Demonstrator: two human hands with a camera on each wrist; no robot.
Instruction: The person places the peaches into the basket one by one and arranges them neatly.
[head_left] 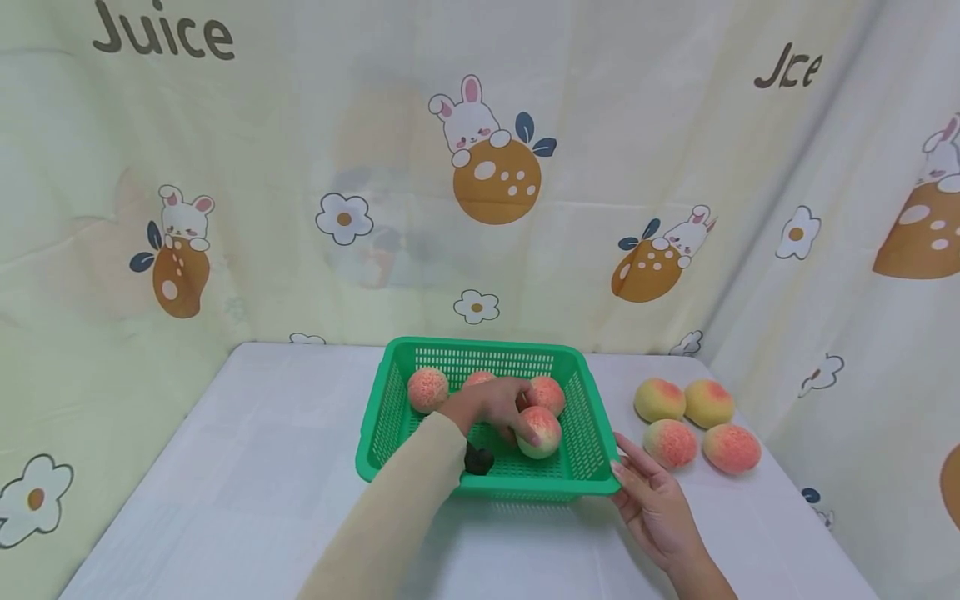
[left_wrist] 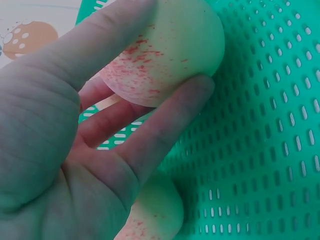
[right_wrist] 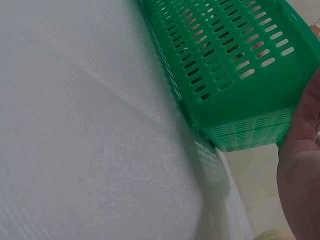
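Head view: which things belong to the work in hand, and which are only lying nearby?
In the work: peach held by left hand; green basket gripped by right hand; other peaches inside, probably.
Apparently lying nearby: four peaches on the table.

We take this for a curtained-off nook, though whether in a home or a studio we cannot tell: a cream, rabbit-and-flower-printed fabric curtain (head_left: 390,125) hangs from ten through twelve to two o'clock, enclosing a flat-topped white bench (head_left: 225,475) at six o'clock.
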